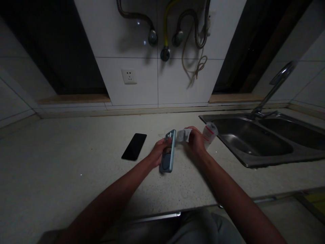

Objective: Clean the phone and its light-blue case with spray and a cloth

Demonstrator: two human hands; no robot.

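My left hand point(158, 151) is closed round a phone point(167, 159) with a pale blue edge, held tilted up on its side above the counter. Its back, with a dark ring on it, faces left. In my right hand point(196, 140) a thin whitish wipe point(183, 135) is pinched, and its free end reaches close to the phone's upper right edge. Whether the two touch, I cannot tell. A second phone point(134, 146), black screen up, lies flat to the left of my left hand. Just beyond my right hand is a translucent plastic container point(210, 133) with red markings.
A steel double sink point(243, 159) with a tall tap point(270, 88) is set into the pale counter point(101, 183) on the right. On the tiled wall are a socket point(129, 77), hoses point(135, 15) and a looped cord point(198, 69). Lighting is dim.
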